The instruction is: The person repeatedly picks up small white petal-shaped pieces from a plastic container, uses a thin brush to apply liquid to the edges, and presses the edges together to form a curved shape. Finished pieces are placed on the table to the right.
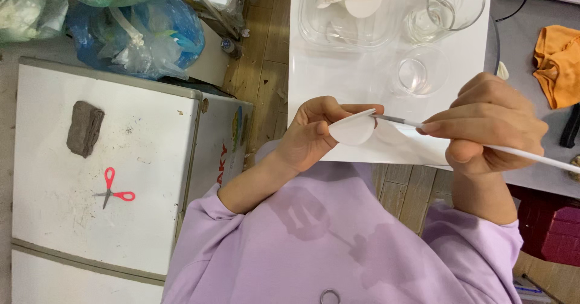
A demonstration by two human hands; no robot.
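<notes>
Left hand [311, 136] pinches a white disc [353, 129]; right hand [492, 126] grips a thin tool [531, 156] touching it

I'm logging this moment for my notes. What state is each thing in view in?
Left hand: pinching the white disc, held on edge.
Right hand: gripping the thin white tool, its tip at the disc.
Plastic tub: open, white discs inside.
Small glass: upright, empty.
Tall glass: lying tilted.
Red scissors: slightly open, lying flat.
</notes>
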